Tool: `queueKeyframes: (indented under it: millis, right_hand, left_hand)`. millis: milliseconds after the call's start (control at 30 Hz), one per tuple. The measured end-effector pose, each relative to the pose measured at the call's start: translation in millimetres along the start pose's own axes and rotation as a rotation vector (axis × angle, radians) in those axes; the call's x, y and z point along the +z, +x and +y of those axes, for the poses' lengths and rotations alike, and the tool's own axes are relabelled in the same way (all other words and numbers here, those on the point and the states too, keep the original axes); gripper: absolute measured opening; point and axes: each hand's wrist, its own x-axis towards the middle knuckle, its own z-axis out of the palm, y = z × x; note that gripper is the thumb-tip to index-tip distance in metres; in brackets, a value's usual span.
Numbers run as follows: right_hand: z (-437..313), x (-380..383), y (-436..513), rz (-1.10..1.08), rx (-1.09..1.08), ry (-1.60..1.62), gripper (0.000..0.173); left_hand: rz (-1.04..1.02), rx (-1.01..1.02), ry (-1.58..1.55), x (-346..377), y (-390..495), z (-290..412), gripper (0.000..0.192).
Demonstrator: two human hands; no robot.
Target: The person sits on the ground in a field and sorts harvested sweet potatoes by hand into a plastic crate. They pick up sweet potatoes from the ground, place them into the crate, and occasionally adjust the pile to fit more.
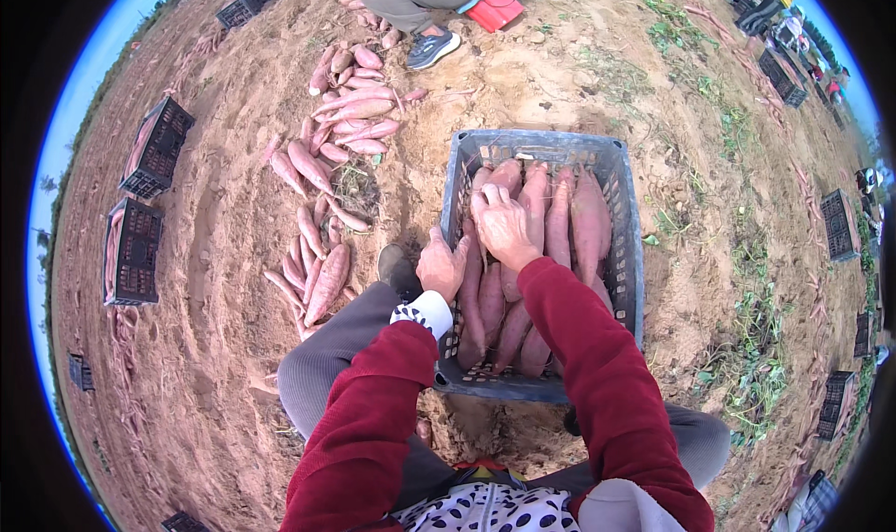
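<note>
A dark plastic crate [542,140] with slotted walls stands on the soil before me, holding several pinkish sweet potatoes [588,217] laid lengthwise in rows. Over the crate's left rim lies my left hand [442,264], thumb on the inner side and fingers curled on the outer side, partly hidden. My right hand [505,227] reaches inside, palm down, its bent fingers touching sweet potatoes at the left of the far row. Its fingertips are hidden, so I cannot tell whether it grips one. My right sleeve covers part of the crate's near right side.
Loose sweet potatoes [360,105] lie in a heap left of the crate, with more [327,280] nearer my knee. A seated person's shoe [432,47] is beyond. Filled crates [157,147] stand far left, others [782,77] far right. Green vines [756,364] trail on the right.
</note>
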Motion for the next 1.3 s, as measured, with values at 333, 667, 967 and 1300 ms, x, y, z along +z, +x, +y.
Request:
queueKeyframes:
  millis: [333,667,967,1300]
  right_hand:
    - [-17.6,-0.8,-11.3,-0.092,0.168,-0.149,0.043]
    - [-16.6,6.1,0.7,-0.107,0.172,-0.302,0.039]
    - [-10.7,5.1,48.3,-0.076,0.179,-0.296,0.035]
    - [67.6,-96.8,22.0,0.442,0.715,0.948,0.038]
  left_hand:
    - [0.029,0.02,0.001,2.4,-0.4,-2.6,0.063]
    - [0.048,0.019,-0.008,4.1,1.0,-4.6,0.062]
    - [0.03,0.002,-0.017,3.1,0.8,-4.5,0.061]
    - [-0.008,-0.016,-0.026,-3.7,-1.4,1.4,0.063]
